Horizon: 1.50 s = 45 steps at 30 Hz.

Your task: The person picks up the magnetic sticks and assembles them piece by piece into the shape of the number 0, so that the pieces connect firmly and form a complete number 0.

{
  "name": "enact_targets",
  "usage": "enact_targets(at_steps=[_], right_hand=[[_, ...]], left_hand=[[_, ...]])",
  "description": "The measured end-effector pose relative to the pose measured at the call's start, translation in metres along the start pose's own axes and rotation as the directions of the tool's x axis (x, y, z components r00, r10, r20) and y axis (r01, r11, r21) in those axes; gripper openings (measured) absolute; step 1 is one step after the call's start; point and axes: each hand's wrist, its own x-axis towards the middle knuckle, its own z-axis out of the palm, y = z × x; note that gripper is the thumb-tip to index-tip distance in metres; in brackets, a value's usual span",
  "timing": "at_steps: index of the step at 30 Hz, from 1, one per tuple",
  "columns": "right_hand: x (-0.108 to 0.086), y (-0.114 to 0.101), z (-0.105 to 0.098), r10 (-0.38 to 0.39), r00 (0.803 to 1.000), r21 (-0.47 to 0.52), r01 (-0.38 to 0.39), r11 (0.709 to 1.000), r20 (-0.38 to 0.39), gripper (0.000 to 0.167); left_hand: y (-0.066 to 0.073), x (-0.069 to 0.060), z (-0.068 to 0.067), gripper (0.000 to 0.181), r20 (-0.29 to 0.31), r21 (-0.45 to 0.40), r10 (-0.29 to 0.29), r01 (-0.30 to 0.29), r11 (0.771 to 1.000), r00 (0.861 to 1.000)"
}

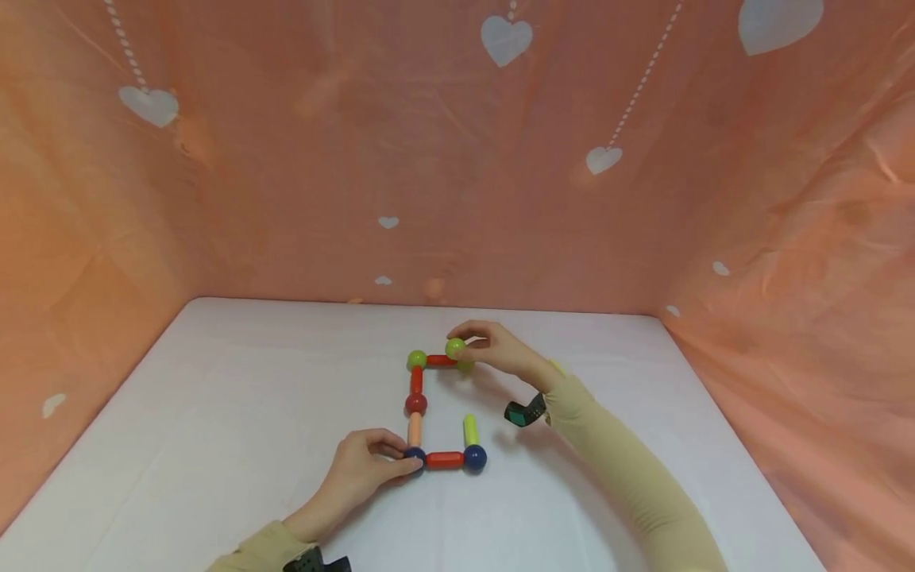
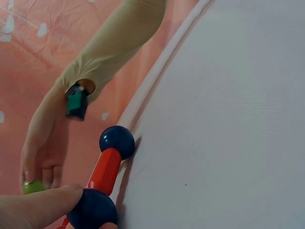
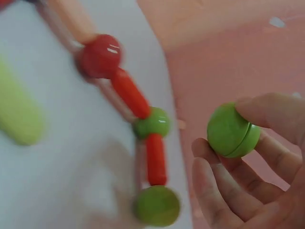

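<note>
My left hand (image 1: 363, 470) pinches a dark blue ball (image 2: 93, 209) between thumb and finger, at the near left corner of a ball-and-rod frame lying on the table. A red rod (image 1: 445, 460) joins that ball to a second blue ball (image 1: 475, 457), from which a yellow-green rod (image 1: 469, 430) points away. Up the left side run a peach rod (image 1: 415, 429), a red ball (image 1: 415, 403), a red rod (image 1: 416, 380) and a green ball (image 1: 417, 361). Raised above the far right end, my right hand (image 1: 496, 346) holds a loose green ball (image 3: 228, 131) in its fingertips.
At the far side, another red rod (image 3: 156, 160) links the corner ball to a green end ball (image 3: 158, 206), partly hidden in the head view. White table (image 1: 236, 397) surrounds the frame. Orange cloth with pale hearts (image 1: 506, 40) encloses the back and sides.
</note>
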Motion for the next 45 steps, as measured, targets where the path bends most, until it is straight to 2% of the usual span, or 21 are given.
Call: enact_targets(at_steps=[6, 11, 17, 20, 25, 31, 36, 38, 42, 45], right_hand=[[-0.026, 0.022, 0.006, 0.091, 0.993, 0.058, -0.095, 0.994, 0.073, 0.039], [-0.041, 0.034, 0.010, 0.148, 0.986, 0.064, -0.153, 0.986, 0.076, 0.039], [-0.049, 0.045, 0.017, 0.168, 0.982, 0.077, -0.175, 0.982, 0.089, 0.032], [-0.051, 0.047, 0.019, 0.164, 0.982, 0.091, -0.172, 0.981, 0.094, 0.032], [-0.053, 0.048, 0.022, 0.162, 0.983, 0.110, -0.171, 0.979, 0.084, 0.032], [-0.054, 0.046, 0.025, 0.163, 0.982, 0.157, -0.177, 0.972, 0.094, 0.032], [-0.056, 0.044, 0.026, 0.168, 0.981, 0.176, -0.183, 0.967, 0.093, 0.032], [-0.057, 0.045, 0.026, 0.172, 0.981, 0.179, -0.186, 0.966, 0.088, 0.032], [-0.059, 0.044, 0.027, 0.182, 0.980, 0.204, -0.194, 0.959, 0.076, 0.033], [-0.062, 0.043, 0.028, 0.184, 0.980, 0.230, -0.196, 0.953, 0.071, 0.036]], left_hand=[[0.002, -0.001, -0.003, 0.031, -0.007, 0.013, 0.043, -0.043, 0.999, 0.999], [0.002, -0.002, -0.005, 0.029, 0.005, 0.006, 0.081, -0.081, 0.997, 0.997], [0.005, 0.000, -0.006, 0.029, 0.005, 0.064, 0.197, -0.197, 0.978, 0.980], [0.011, 0.004, -0.004, 0.030, 0.021, 0.028, 0.225, -0.225, 0.974, 0.974], [0.027, 0.016, 0.004, 0.034, 0.087, -0.037, 0.225, -0.222, 0.974, 0.971], [0.039, 0.035, 0.019, 0.035, 0.213, -0.037, 0.196, -0.193, 0.981, 0.957], [0.041, 0.048, 0.026, 0.031, 0.257, 0.031, 0.108, -0.120, 0.992, 0.960], [0.042, 0.051, 0.028, 0.030, 0.283, 0.041, 0.064, -0.079, 0.996, 0.957], [0.044, 0.056, 0.031, 0.030, 0.357, -0.005, -0.022, 0.025, 1.000, 0.934], [0.044, 0.057, 0.033, 0.033, 0.393, -0.038, -0.060, 0.081, 0.996, 0.917]])
